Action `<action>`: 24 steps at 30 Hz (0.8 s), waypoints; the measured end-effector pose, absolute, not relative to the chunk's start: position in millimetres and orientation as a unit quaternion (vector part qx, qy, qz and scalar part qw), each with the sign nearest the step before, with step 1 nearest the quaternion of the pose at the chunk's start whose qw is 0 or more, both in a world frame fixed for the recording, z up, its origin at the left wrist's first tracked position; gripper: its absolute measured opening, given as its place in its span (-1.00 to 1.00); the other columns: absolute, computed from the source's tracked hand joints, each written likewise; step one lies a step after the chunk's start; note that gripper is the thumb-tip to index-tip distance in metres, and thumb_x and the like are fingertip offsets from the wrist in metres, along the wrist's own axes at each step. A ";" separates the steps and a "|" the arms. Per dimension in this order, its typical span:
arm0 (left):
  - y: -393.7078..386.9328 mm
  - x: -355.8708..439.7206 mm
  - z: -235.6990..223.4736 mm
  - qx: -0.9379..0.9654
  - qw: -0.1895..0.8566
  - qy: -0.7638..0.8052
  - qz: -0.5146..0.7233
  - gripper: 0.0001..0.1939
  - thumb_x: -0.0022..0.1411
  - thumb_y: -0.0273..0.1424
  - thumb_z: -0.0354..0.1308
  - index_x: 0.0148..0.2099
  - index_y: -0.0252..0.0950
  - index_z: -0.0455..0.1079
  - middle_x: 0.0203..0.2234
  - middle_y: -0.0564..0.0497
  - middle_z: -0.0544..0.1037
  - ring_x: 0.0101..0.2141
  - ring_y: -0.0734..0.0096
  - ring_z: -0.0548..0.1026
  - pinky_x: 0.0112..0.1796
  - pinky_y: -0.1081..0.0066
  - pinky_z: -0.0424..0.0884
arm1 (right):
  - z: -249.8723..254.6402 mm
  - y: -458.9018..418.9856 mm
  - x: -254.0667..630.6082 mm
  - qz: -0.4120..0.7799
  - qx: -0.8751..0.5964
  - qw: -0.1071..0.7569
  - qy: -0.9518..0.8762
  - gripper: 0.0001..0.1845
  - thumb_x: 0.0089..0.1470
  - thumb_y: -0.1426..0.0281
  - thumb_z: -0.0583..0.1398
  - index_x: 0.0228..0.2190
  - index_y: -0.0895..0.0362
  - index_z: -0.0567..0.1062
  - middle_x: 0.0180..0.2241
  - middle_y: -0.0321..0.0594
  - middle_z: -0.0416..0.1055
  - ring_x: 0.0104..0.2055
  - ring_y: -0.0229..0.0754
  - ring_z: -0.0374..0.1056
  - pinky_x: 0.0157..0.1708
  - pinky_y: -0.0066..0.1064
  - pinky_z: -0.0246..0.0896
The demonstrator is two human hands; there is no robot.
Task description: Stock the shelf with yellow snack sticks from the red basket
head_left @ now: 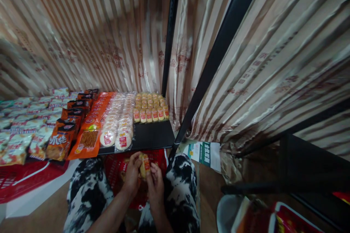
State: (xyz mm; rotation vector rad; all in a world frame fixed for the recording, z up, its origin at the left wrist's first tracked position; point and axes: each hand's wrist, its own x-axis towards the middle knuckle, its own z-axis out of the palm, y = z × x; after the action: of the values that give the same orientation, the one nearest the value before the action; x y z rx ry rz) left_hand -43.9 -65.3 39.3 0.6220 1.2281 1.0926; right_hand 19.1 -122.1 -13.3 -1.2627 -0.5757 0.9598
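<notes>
A yellow oblong, seemingly film-wrapped packet (145, 167) is held by curled left hand (131, 173) and right hand (155, 182) above a red plastic basket (112, 169).

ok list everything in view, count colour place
held snack: uncounted, yellow, between hands
yellow packs: many, yellow, shelf right
crackers: many, white, next left
orange bags: several, orange, next left
brown bags: several, brown, next left
white bags: many, white, far left
shelf: one, black, under snacks
baskets: two, red, below shelf
curtains: uncounted, beige, behind
posts: two, black, centre
packaging: one, white-green, floor
furniture: uncounted, black, right
blurred items: uncounted, mixed, lower right
trousers: one pair, monochrome, below
left hand: one, bare, at snack
right hand: one, bare, likewise
</notes>
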 end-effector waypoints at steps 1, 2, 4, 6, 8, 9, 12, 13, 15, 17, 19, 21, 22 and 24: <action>-64.9 -43.5 40.2 0.278 0.637 0.536 0.479 -0.49 -0.23 -0.22 0.25 -0.17 -0.28 0.31 -0.39 0.00 0.52 -0.41 0.35 0.49 -0.35 0.38 0.40 | -11.9 -121.6 19.6 0.422 -0.554 0.668 -0.261 -0.60 -0.02 0.17 0.19 -0.15 0.10 0.40 -0.15 -0.08 0.47 -0.11 -0.07 0.41 -0.12 -0.27 0.33; -64.4 -42.9 41.5 0.285 0.635 0.536 0.479 -0.50 -0.21 -0.21 0.24 -0.17 -0.28 0.32 -0.38 -0.01 0.52 -0.40 0.34 0.49 -0.34 0.38 0.40 | -10.3 -121.1 20.4 0.420 -0.549 0.670 -0.270 -0.61 -0.02 0.19 0.19 -0.15 0.10 0.40 -0.14 -0.08 0.47 -0.10 -0.08 0.41 -0.11 -0.28 0.33; -63.2 -41.3 45.1 0.304 0.622 0.543 0.475 -0.53 -0.19 -0.20 0.22 -0.19 -0.28 0.33 -0.38 -0.01 0.52 -0.40 0.34 0.48 -0.34 0.38 0.39 | -6.7 -119.9 22.6 0.418 -0.542 0.668 -0.291 -0.61 0.00 0.21 0.18 -0.13 0.10 0.38 -0.13 -0.08 0.46 -0.09 -0.09 0.40 -0.09 -0.30 0.32; -61.6 -39.3 49.6 0.323 0.604 0.556 0.470 -0.56 -0.17 -0.16 0.20 -0.22 -0.28 0.33 -0.39 -0.01 0.51 -0.38 0.32 0.48 -0.33 0.39 0.39 | -3.0 -118.6 25.2 0.410 -0.546 0.665 -0.303 -0.63 0.01 0.23 0.18 -0.13 0.10 0.37 -0.12 -0.10 0.45 -0.08 -0.11 0.40 -0.07 -0.31 0.31; -60.1 -37.2 54.0 0.337 0.582 0.570 0.472 -0.56 -0.16 -0.10 0.18 -0.26 -0.28 0.35 -0.37 -0.03 0.51 -0.33 0.29 0.47 -0.30 0.38 0.38 | -0.1 -116.8 27.8 0.391 -0.559 0.663 -0.308 -0.64 0.01 0.25 0.18 -0.13 0.08 0.37 -0.12 -0.12 0.44 -0.08 -0.12 0.39 -0.07 -0.32 0.31; -59.5 -36.2 55.8 0.344 0.574 0.573 0.474 -0.55 -0.15 -0.07 0.16 -0.26 -0.28 0.35 -0.34 -0.05 0.51 -0.31 0.26 0.47 -0.28 0.38 0.38 | 0.9 -115.6 29.1 0.381 -0.567 0.661 -0.310 -0.64 0.02 0.25 0.18 -0.13 0.08 0.37 -0.13 -0.13 0.44 -0.10 -0.12 0.40 -0.08 -0.32 0.32; -57.9 -34.1 59.2 0.366 0.556 0.574 0.477 -0.51 -0.12 0.00 0.14 -0.25 -0.28 0.37 -0.26 -0.10 0.51 -0.22 0.20 0.46 -0.22 0.36 0.37 | 2.9 -110.6 33.9 0.356 -0.586 0.651 -0.327 -0.65 0.03 0.26 0.17 -0.11 0.07 0.38 -0.13 -0.13 0.43 -0.14 -0.13 0.41 -0.14 -0.33 0.35; -57.5 -33.6 59.4 0.376 0.553 0.571 0.477 -0.51 -0.10 0.01 0.13 -0.24 -0.28 0.38 -0.24 -0.10 0.51 -0.19 0.19 0.45 -0.19 0.36 0.36 | 3.5 -108.4 35.9 0.347 -0.592 0.646 -0.334 -0.65 0.03 0.26 0.17 -0.11 0.07 0.38 -0.12 -0.12 0.42 -0.14 -0.13 0.40 -0.15 -0.33 0.35; -56.2 -32.9 58.5 0.403 0.545 0.565 0.471 -0.51 -0.06 0.01 0.10 -0.23 -0.28 0.38 -0.22 -0.10 0.51 -0.16 0.18 0.45 -0.14 0.35 0.34 | 5.5 -103.0 40.3 0.323 -0.606 0.637 -0.349 -0.65 0.03 0.26 0.17 -0.11 0.07 0.40 -0.11 -0.11 0.41 -0.12 -0.12 0.39 -0.13 -0.34 0.34; -54.0 -32.0 55.9 0.432 0.532 0.564 0.460 -0.53 0.01 -0.02 0.06 -0.18 -0.28 0.38 -0.20 -0.10 0.51 -0.14 0.19 0.44 -0.10 0.33 0.33 | 9.3 -96.7 44.4 0.296 -0.624 0.625 -0.365 -0.65 0.02 0.25 0.17 -0.12 0.08 0.42 -0.11 -0.11 0.41 -0.10 -0.11 0.38 -0.13 -0.33 0.33; -50.4 -30.7 52.4 0.458 0.503 0.573 0.457 -0.56 0.08 -0.08 0.01 -0.12 -0.29 0.36 -0.16 -0.11 0.49 -0.11 0.21 0.44 -0.07 0.31 0.32 | 14.8 -89.6 47.2 0.270 -0.640 0.608 -0.385 -0.64 0.01 0.25 0.17 -0.12 0.09 0.42 -0.12 -0.10 0.41 -0.09 -0.10 0.37 -0.13 -0.32 0.32; -45.3 -29.6 49.7 0.479 0.458 0.589 0.463 -0.59 0.13 -0.15 -0.03 -0.08 -0.30 0.35 -0.12 -0.12 0.47 -0.07 0.24 0.41 -0.02 0.27 0.29 | 21.1 -82.2 48.5 0.252 -0.650 0.590 -0.408 -0.63 0.03 0.25 0.15 -0.11 0.11 0.41 -0.12 -0.10 0.40 -0.08 -0.10 0.36 -0.13 -0.31 0.31; -42.2 -29.2 49.0 0.490 0.434 0.596 0.465 -0.61 0.14 -0.19 -0.05 -0.08 -0.30 0.35 -0.11 -0.12 0.46 -0.06 0.25 0.41 0.00 0.26 0.28 | 24.3 -78.4 48.7 0.244 -0.654 0.580 -0.420 -0.62 0.04 0.24 0.13 -0.10 0.11 0.40 -0.12 -0.10 0.40 -0.08 -0.10 0.36 -0.13 -0.31 0.31; -35.8 -29.0 49.3 0.512 0.401 0.603 0.463 -0.63 0.15 -0.25 -0.06 -0.08 -0.31 0.36 -0.14 -0.12 0.46 -0.07 0.26 0.41 0.02 0.22 0.27 | 29.9 -70.9 48.8 0.224 -0.667 0.558 -0.440 -0.62 0.05 0.24 0.11 -0.09 0.12 0.40 -0.15 -0.11 0.41 -0.11 -0.11 0.36 -0.13 -0.30 0.30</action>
State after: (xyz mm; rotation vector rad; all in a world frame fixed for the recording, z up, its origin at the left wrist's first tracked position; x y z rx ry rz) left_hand -29.0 -35.8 49.3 1.2941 1.5240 1.1697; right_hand 48.8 -70.9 29.9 -1.5739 -1.0386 0.5279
